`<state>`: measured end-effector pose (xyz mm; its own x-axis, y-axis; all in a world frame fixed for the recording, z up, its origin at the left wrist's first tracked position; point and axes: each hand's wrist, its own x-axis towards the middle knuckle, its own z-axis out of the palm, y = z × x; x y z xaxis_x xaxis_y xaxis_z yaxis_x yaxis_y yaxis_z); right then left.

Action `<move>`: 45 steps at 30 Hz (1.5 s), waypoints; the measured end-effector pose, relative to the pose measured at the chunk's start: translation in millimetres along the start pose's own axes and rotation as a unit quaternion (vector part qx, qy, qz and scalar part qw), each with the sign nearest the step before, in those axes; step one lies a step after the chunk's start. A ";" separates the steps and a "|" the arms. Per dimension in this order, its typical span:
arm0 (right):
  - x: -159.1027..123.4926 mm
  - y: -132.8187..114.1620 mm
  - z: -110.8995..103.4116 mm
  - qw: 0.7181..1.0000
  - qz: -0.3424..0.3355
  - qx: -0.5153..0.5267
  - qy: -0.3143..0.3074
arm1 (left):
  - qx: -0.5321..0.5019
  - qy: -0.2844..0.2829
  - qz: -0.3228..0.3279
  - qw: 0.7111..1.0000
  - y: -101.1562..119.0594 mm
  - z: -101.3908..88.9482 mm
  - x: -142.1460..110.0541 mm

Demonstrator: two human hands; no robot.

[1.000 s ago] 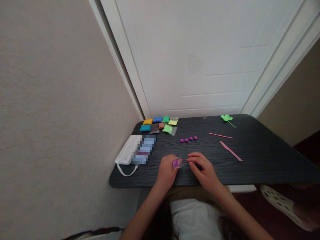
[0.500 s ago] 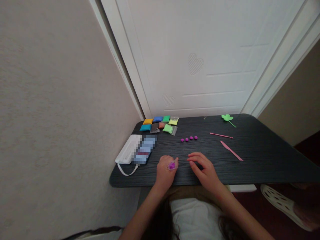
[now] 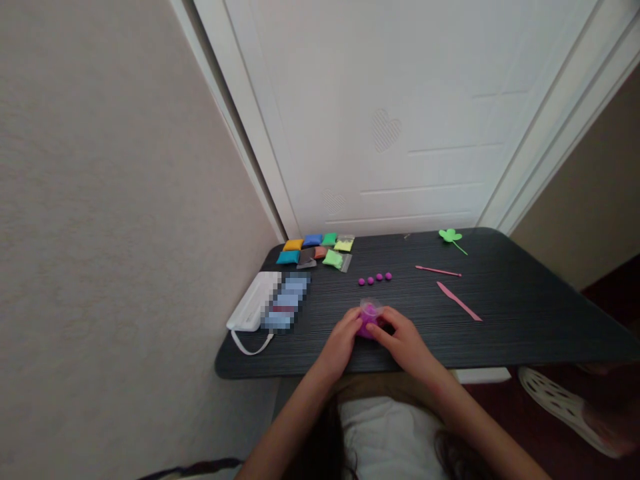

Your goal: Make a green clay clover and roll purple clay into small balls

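Between my two hands, close to the table's front edge, is a clear plastic bag of purple modelling clay (image 3: 369,324). My left hand (image 3: 344,339) is closed on its left side. The fingers of my right hand (image 3: 403,337) pinch it from the right, with the thumb across the front. The see-through top of the bag sticks up past my fingertips. Just beyond it, several small purple clay balls (image 3: 371,281) lie in a row on the dark table.
Several coloured clay packets (image 3: 289,257) lie at the back left. A phone (image 3: 287,301) and a white power bank (image 3: 256,300) joined by a cable are at left. On the right lie a pink knife tool (image 3: 457,301), a thin pink stick (image 3: 439,271) and a green clay clover (image 3: 451,236).
The bag of purple clay has moved from my left hand alone to between both hands. My right hand, free before, has closed in on it.
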<state>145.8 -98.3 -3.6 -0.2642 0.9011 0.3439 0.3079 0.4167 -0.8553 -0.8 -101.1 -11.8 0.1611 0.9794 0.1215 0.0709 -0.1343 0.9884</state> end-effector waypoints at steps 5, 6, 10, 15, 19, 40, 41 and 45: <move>1.1 2.6 -2.8 0.999 0.018 0.035 -0.020 | -0.043 0.035 -0.038 0.998 7.3 -2.9 -7.1; 1.2 2.2 -3.7 0.998 0.019 0.044 -0.027 | -0.049 0.041 -0.043 0.997 7.5 -3.4 -7.9; 0.5 -0.7 -7.2 0.993 0.034 0.089 -0.065 | -0.059 0.051 -0.049 0.996 5.0 -4.4 -8.5; -1.5 -1.4 -8.8 0.987 0.057 0.120 -0.087 | -0.099 0.031 -0.056 0.993 3.2 -4.3 -8.4; -2.3 0.3 -7.5 0.987 0.058 0.127 -0.086 | -0.099 0.032 -0.048 0.993 5.7 -3.6 -8.2; -5.5 -5.1 1.0 0.989 0.076 0.119 -0.034 | -0.186 0.024 -0.057 0.981 1.0 -6.2 -7.6; -5.0 -6.7 -0.4 0.988 0.072 0.127 -0.049 | -0.201 0.029 -0.060 0.977 1.7 -6.2 -7.7; -4.5 -9.2 -6.0 0.974 0.065 0.190 -0.108 | -0.249 0.036 -0.074 0.965 2.4 -7.6 -7.6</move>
<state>149.6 -105.4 5.0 -0.4448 0.8798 0.1679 0.0023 0.1886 -0.9821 -9.3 -107.7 -9.7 0.1155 0.9926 -0.0364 -0.3974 0.0798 0.9142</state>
